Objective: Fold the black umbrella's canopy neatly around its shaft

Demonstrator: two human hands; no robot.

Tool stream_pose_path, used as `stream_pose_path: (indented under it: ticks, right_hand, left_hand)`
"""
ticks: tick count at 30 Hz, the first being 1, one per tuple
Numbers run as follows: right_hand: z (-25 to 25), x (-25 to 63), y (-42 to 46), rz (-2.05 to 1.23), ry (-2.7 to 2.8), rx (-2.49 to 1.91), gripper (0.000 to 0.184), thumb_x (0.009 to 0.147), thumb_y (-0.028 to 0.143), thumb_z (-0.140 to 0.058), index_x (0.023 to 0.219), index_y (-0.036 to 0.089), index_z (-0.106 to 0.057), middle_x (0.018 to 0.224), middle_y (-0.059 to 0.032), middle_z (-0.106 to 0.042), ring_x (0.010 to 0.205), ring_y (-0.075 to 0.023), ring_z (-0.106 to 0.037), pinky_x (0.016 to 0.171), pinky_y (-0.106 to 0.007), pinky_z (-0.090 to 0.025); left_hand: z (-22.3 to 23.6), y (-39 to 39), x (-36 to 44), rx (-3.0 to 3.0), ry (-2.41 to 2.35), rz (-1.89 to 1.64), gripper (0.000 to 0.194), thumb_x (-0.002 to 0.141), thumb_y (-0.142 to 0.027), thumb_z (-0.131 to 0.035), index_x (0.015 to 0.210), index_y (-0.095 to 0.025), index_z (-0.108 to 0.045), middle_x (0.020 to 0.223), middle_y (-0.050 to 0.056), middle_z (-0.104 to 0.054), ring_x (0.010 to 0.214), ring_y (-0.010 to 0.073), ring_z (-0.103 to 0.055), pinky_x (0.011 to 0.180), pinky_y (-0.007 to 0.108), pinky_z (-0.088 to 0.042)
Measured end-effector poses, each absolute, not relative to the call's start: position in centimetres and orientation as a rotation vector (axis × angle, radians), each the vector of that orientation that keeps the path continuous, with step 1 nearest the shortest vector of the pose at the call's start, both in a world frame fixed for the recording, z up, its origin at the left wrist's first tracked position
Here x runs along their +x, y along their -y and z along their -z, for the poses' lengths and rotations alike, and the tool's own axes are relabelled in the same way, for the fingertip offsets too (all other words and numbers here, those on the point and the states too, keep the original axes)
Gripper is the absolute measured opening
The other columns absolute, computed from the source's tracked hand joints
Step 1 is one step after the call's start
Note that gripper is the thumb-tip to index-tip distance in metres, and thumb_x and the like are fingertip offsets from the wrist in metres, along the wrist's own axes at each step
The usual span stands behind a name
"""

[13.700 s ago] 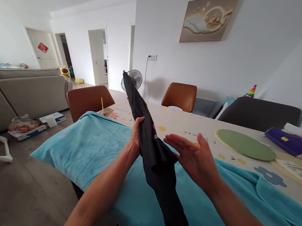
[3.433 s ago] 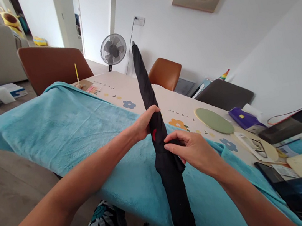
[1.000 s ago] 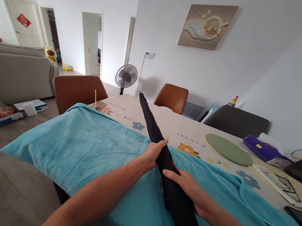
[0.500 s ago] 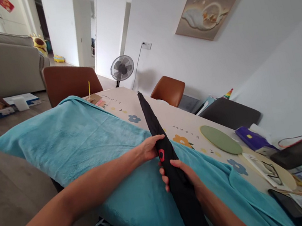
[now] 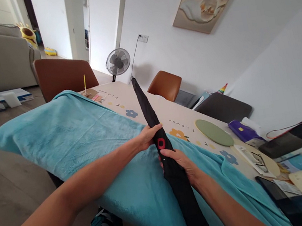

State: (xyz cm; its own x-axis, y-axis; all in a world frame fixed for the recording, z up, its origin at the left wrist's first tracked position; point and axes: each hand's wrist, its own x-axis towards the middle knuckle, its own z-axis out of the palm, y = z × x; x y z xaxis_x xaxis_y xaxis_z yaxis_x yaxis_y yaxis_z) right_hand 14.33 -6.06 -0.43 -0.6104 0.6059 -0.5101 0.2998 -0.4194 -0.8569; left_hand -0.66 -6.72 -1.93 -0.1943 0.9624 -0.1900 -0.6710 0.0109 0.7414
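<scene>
A long black folded umbrella (image 5: 178,186) slants across the middle of the head view, its narrow tip pointing away over the table. My left hand (image 5: 147,137) is closed around its middle, thumb on top, just above a red-edged patch on the fabric. Below that patch my right hand (image 5: 178,160) grips the umbrella, with some fingers hidden behind it. Underneath both hands a light blue plush blanket (image 5: 108,136) lies over the near side of the table (image 5: 151,101) and hangs past its edge.
A green oval mat (image 5: 213,133), a purple packet (image 5: 243,130), glasses (image 5: 260,162), a dark phone (image 5: 272,189) and papers lie to the right. Brown chairs (image 5: 65,77) and a standing fan (image 5: 117,61) are beyond the table. Boxes (image 5: 16,95) sit on the floor at left.
My right hand has shifted slightly up the umbrella, closer to the red-edged patch, which now shows more fully. The whole view has tilted down a little, and both hands keep their hold.
</scene>
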Motion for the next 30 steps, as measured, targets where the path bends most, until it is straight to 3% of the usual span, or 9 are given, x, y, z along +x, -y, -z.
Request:
stream_pose_path:
  ticks: [5,10,19,23,30]
  right_hand:
    - [0.3,14.5,4.5,-2.216,1.351,-1.26,0.017,0.077,0.03,-0.054,0.078,0.013,-0.057,0.059,-0.0018,-0.058,0.045,-0.0107,-0.054,0.042,-0.023,-0.046]
    - [0.7,14.4,3.6,-2.103,1.252,-1.369,0.015,0.08,0.026,-0.049,0.073,0.014,-0.055,0.058,-0.002,-0.059,0.043,-0.0105,-0.055,0.039,-0.021,-0.045]
    - [0.4,14.6,2.0,-1.982,1.446,-1.468,0.018,0.071,0.03,-0.06,0.068,0.013,-0.057,0.057,-0.0049,-0.062,0.045,-0.0136,-0.057,0.041,-0.024,-0.048]
    - [0.3,14.5,1.5,-1.916,1.589,-1.462,0.017,0.067,0.028,-0.064,0.069,0.012,-0.058,0.058,-0.0062,-0.063,0.046,-0.0152,-0.058,0.043,-0.026,-0.048]
    - [0.7,14.2,0.3,-1.988,1.465,-1.485,0.02,0.07,0.035,-0.057,0.07,0.014,-0.06,0.06,-0.0069,-0.065,0.05,-0.0166,-0.059,0.046,-0.027,-0.049]
  left_hand:
    - [1.3,7.3,-0.9,0.616,-0.881,-1.462,0.024,0.083,-0.032,-0.047,0.084,-0.01,-0.058,0.081,0.01,-0.063,0.069,0.0155,-0.058,0.07,0.03,-0.047]
    - [2.4,6.8,-0.9,0.549,-1.015,-1.357,0.021,0.079,-0.031,-0.051,0.087,-0.011,-0.053,0.082,0.011,-0.061,0.068,0.0175,-0.059,0.072,0.034,-0.048]
    - [3.3,6.1,-0.8,0.529,-1.099,-1.376,0.005,0.076,-0.016,-0.051,0.075,-0.011,-0.049,0.079,0.009,-0.056,0.068,0.0165,-0.059,0.068,0.033,-0.05]
    - [3.4,6.1,-0.8,0.559,-1.113,-1.381,0.005,0.073,-0.012,-0.053,0.074,-0.011,-0.048,0.076,0.007,-0.055,0.067,0.0159,-0.059,0.066,0.032,-0.051]
    - [3.4,6.1,-0.7,0.593,-1.116,-1.373,0.006,0.072,-0.011,-0.053,0.077,-0.011,-0.05,0.074,0.007,-0.055,0.069,0.0169,-0.06,0.066,0.032,-0.051]
